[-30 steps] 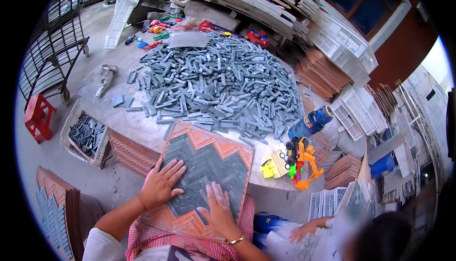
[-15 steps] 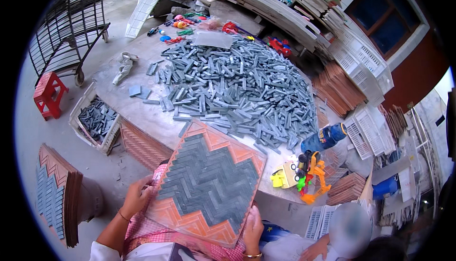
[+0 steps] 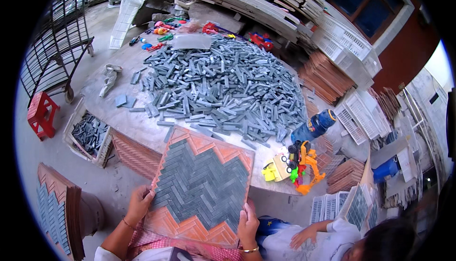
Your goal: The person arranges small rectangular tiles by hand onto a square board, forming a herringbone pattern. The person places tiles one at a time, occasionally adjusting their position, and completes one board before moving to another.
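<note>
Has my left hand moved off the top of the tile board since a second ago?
Yes. The left hand slid from the board's face to its left edge, away from the tile pile.

A second ago both palms lay flat on top of the orange herringbone tray of grey tiles — now the left hand grips its left edge and the right hand its lower right edge, the tray lifted and tilted toward the person.

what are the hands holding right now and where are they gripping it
Both hands hold the orange tray of grey herringbone tiles: the left hand grips its left edge, the right hand its lower right edge.
</note>
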A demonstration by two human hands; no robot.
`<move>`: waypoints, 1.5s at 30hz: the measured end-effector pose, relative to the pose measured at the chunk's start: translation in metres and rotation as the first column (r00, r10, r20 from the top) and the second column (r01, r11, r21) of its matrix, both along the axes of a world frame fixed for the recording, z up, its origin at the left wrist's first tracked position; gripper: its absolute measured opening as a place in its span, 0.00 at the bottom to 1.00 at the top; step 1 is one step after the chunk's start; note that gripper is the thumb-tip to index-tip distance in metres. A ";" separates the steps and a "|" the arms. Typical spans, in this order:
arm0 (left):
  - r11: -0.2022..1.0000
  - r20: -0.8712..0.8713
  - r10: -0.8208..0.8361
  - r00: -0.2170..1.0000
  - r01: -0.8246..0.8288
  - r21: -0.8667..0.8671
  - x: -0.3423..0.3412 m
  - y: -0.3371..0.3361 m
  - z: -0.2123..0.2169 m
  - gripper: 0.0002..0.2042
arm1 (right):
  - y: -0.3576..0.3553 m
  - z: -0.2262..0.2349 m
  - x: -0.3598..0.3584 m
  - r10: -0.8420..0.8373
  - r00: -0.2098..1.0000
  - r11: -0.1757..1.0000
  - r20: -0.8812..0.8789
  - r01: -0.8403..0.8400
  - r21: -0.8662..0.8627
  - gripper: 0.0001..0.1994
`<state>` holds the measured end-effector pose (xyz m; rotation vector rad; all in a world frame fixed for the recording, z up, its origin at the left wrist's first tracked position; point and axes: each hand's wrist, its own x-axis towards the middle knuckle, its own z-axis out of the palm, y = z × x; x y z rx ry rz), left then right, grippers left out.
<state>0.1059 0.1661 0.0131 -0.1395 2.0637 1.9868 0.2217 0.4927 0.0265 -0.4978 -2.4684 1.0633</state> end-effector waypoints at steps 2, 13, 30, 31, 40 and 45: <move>0.998 -0.073 -0.055 0.996 0.053 -0.033 -0.002 0.000 -0.008 0.08 | 0.004 0.006 -0.001 0.006 0.991 1.000 0.131 -0.009 0.026 0.17; 0.990 0.089 -0.134 0.987 0.138 -0.040 -0.009 0.004 0.017 0.11 | -0.033 0.075 -0.067 0.378 0.925 0.911 0.040 -0.379 0.162 0.18; 0.976 0.316 -0.104 0.943 0.035 0.217 -0.009 -0.009 0.003 0.13 | -0.080 0.020 -0.111 0.454 0.836 0.651 0.310 -0.548 0.525 0.39; 0.971 0.318 -0.104 0.943 0.026 0.238 -0.010 -0.010 0.002 0.14 | -0.080 0.019 -0.111 0.457 0.836 0.647 0.304 -0.547 0.531 0.39; 0.605 -0.464 -0.557 0.689 -0.047 -0.795 -0.044 0.040 0.049 0.35 | -0.079 0.018 -0.111 0.437 0.844 0.639 0.311 -0.535 0.553 0.39; 0.539 -0.410 -0.593 0.693 -0.038 -0.842 -0.050 0.051 0.027 0.35 | -0.082 0.022 -0.111 0.446 0.848 0.652 0.286 -0.527 0.545 0.38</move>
